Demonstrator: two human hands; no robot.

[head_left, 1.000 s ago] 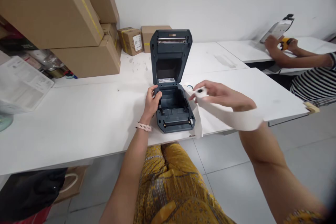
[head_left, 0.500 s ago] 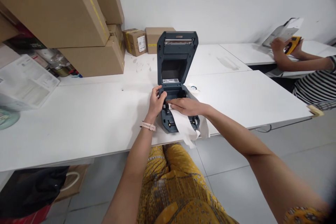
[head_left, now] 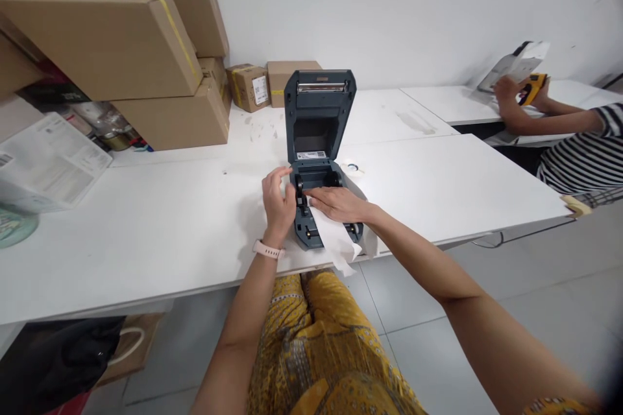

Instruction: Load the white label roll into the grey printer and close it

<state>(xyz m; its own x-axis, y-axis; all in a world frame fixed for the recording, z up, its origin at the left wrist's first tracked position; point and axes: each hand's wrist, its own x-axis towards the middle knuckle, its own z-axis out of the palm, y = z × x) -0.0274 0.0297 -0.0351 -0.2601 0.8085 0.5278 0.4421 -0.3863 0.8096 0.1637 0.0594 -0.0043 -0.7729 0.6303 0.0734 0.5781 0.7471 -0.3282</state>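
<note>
A dark blue-grey label printer (head_left: 318, 110) stands at the table's front edge, its lid raised upright. From inside it, a white paper strip (head_left: 333, 237) runs forward over the front and past the table edge. My right hand (head_left: 338, 203) lies with fingers stretched flat over the strip's upper part, fingertips by the black holder (head_left: 299, 187) on the left. Beside the printer's left rim is my left hand (head_left: 279, 204), thumb and fingers apart, holding nothing. My right hand covers much of the printer's inside.
Behind the printer's right side lies a white roll (head_left: 354, 170). Cardboard boxes (head_left: 170, 120) are stacked at the left, with a smaller box (head_left: 248, 87) near the wall. Farther right, a co-worker's hands (head_left: 509, 91) hold a yellow-and-black object (head_left: 531, 89) beside a white device (head_left: 516, 65).
My left hand has drawn back left from the printer's rim, its thumb now clear of the inside. The right hand stays on the paper strip. The whole view has shifted slightly.
</note>
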